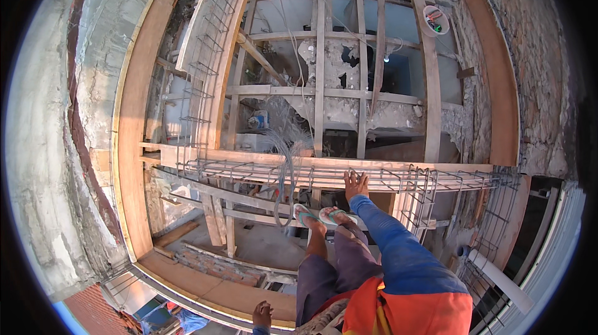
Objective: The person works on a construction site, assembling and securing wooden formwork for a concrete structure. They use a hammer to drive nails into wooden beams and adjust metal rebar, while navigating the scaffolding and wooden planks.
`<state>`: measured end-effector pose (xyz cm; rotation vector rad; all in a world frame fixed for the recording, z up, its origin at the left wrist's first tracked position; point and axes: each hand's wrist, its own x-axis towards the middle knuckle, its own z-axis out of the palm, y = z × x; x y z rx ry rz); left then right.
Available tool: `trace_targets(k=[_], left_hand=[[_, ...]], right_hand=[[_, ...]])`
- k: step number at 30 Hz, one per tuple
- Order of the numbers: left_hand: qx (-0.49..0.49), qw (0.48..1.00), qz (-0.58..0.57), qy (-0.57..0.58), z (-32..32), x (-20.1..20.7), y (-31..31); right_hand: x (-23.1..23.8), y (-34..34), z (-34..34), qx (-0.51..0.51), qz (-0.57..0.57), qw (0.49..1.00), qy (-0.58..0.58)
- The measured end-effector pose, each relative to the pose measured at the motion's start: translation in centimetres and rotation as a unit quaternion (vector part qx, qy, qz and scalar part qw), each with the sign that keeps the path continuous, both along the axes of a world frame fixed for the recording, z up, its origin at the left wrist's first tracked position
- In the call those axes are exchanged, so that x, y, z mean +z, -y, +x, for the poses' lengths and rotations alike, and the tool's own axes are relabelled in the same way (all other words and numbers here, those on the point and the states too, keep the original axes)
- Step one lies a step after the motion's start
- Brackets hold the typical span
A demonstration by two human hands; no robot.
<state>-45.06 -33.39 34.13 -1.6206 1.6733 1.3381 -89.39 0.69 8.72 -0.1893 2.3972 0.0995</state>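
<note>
My right hand [355, 185] reaches forward to a long rebar cage [299, 174], its fingers hooked over the bars. The cage lies in a wooden trough form [249, 156] that crosses in front of me. Left of that hand, a loose bundle of thin grey tie wire [288, 167] drapes over the cage and hangs down in a loop. Down by the lower edge, my left hand [262, 315] is raised beside a broad form board [218, 291], its fingers loosely bent and apart with nothing visible in them.
My sandalled feet [317, 215] stand high up on the framework beside the cage. Beyond it, a grid of timbers [319, 73] spans a deep drop. A white bucket [435, 20] of tools sits at the far right. Another rebar cage [215, 30] runs away at left; a pipe [501, 280] lies right.
</note>
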Motion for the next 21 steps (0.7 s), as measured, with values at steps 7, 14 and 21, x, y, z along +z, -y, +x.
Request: trace_targets(k=[7,14,21], left_hand=[[0.081,0.997,0.009,-0.004,0.9,-3.0,-0.4],[0.107,0.989,0.093,0.043,3.3,-8.5,-7.3],[-0.156,0.987,0.0,0.026,-2.6,-10.8,-12.4]], right_hand=[[-0.6,-1.0,0.2,0.045,-0.003,0.999,-0.012],[2.2,-0.9,-2.4,0.087,-0.009,0.995,0.04],[2.3,-1.1,-2.3,0.104,-0.018,0.994,0.024]])
